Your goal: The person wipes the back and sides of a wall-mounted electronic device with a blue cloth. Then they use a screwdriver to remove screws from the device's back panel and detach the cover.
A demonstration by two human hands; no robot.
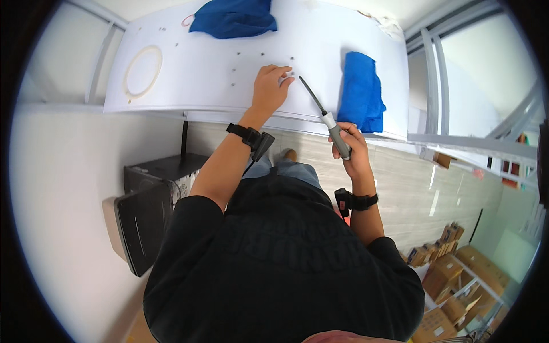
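Observation:
My right hand (351, 147) is wrapped round the grey and white handle of a screwdriver (333, 129), just in front of the table's near edge. Its dark shaft slants up and left over the white table (189, 80). The driver's tip ends a little right of a small metal piece, seemingly a screw (292, 73). Over the table, my left hand (270, 88) has thumb and forefinger in a pinch about that screw. Similar small metal pieces (262, 54) stand spaced out to the left and behind, several of them.
A folded blue cloth (360, 91) lies at the table's right, another blue cloth (233, 18) at the back. A pale ring (126, 71) rests on the left. Below the table stands a black cabinet-like box (146, 223); cardboard boxes (443, 277) fill the lower right.

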